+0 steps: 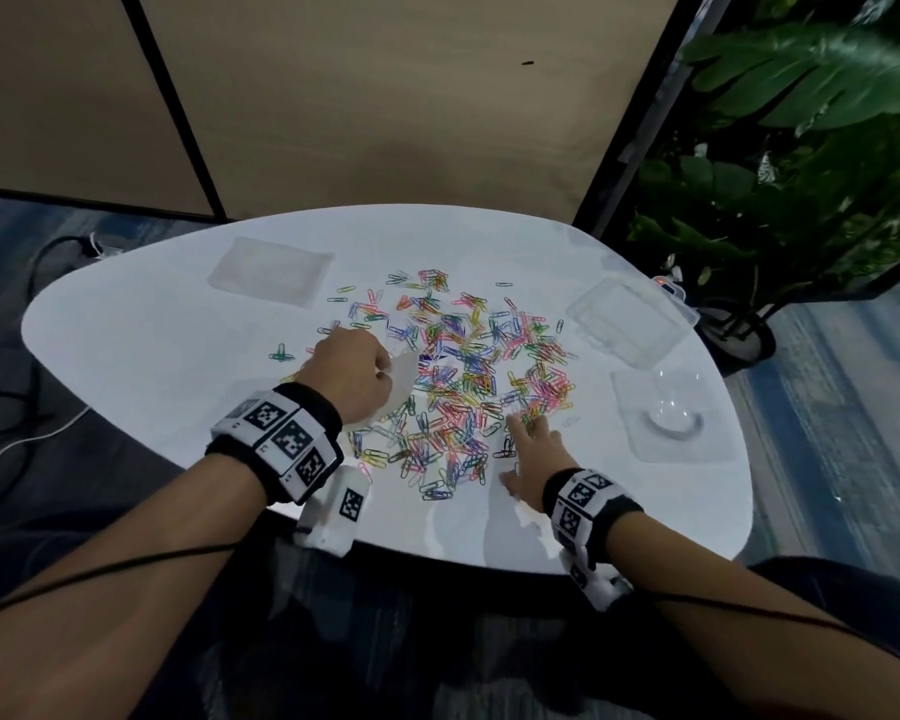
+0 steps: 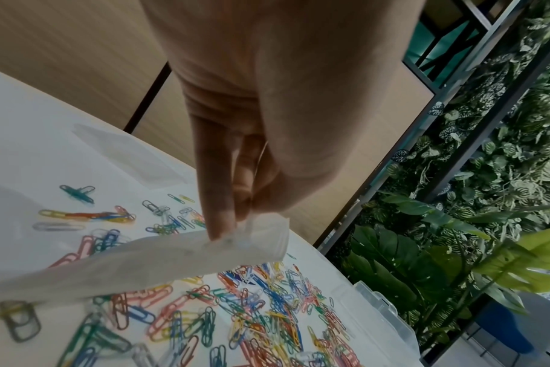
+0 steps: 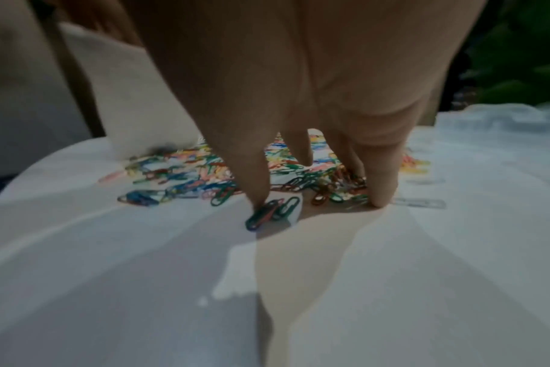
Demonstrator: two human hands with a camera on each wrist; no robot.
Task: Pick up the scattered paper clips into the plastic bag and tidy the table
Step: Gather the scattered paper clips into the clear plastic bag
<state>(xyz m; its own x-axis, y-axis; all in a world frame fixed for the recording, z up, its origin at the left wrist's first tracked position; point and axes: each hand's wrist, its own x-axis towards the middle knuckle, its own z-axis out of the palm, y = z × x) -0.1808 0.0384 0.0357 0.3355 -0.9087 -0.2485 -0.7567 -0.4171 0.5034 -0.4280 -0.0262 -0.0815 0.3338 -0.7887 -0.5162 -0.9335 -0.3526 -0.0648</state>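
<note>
Left hand (image 1: pixel 352 371) pinches the plastic bag (image 2: pixel 160 258) by its rim; right hand (image 1: pixel 533 449) lies spread flat on the paper clips (image 1: pixel 468 376) covering the bench (image 1: pixel 152 356). Floppy bag mouth could sag shut, spilling clips.

Countless paper clips (image 1: pixel 458 376), two hands (image 1: pixel 352 374)

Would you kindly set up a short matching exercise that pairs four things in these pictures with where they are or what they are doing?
Things:
1. left hand
2. right hand
3. paper clips
4. clear plastic box

States:
a. scattered across the middle of the white table
b. fingers spread, tips down on the table at the pile's near edge
c. pinches the edge of the plastic bag
d. lies at the table's far right, towards the plants

Pairs: 1-c, 2-b, 3-a, 4-d
</note>
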